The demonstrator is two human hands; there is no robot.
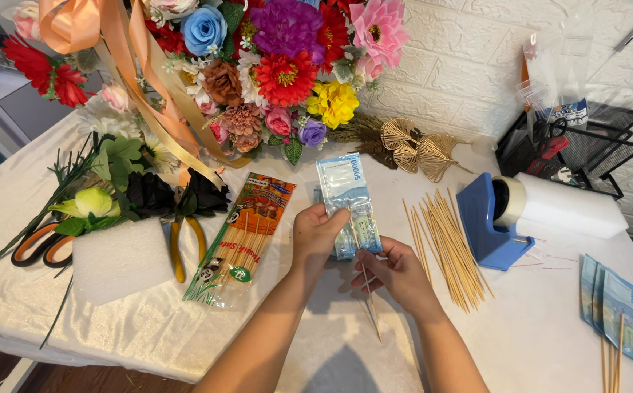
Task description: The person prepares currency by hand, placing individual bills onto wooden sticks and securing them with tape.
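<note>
My left hand (315,234) grips the lower part of a blue banknote in a clear sleeve (345,196) and holds it upright over the white tablecloth (535,335). My right hand (396,273) pinches a thin bamboo skewer (369,298) against the note's lower edge. The skewer points down toward me. A loose pile of bamboo skewers (444,244) lies just right of my right hand. A blue tape dispenser (492,225) with a roll of clear tape stands beyond the pile.
A packet of skewers (247,233) lies left of my hands. Yellow-handled pliers (178,244), orange scissors (40,244) and a white foam block (120,266) sit further left. An artificial flower bouquet (258,65) fills the back. Banknotes on skewers (615,306) lie at the right edge. A black mesh organiser (586,145) stands at the back right.
</note>
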